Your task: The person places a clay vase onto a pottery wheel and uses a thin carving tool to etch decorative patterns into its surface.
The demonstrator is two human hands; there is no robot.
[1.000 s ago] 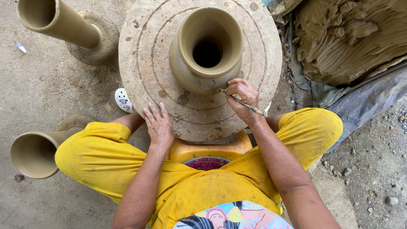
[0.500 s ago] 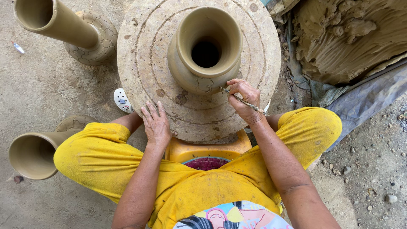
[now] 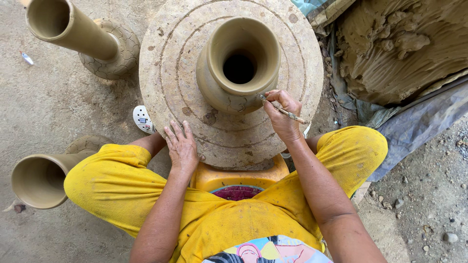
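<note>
Clay still soft on the vase [image 3: 239,68] is the main hazard: the right hand [image 3: 282,114] pinches a thin carving stick [image 3: 285,111] whose tip touches the vase's near shoulder, and too much pressure, or a jerk from the left hand [image 3: 181,146] lying flat with fingers spread on the near edge of the round stone turntable [image 3: 168,73], could likely gouge or pierce the wall. Beyond the yellow-clad knees the vase stands upright at the turntable's centre, over an orange stool [image 3: 234,178]. Bare concrete floor [image 3: 58,102] carries two more long-necked vases [image 3: 73,34] at left, one near and one far, a heap of raw clay [image 3: 404,44] on grey sheeting at far right, and loose gravel at near right.
</note>
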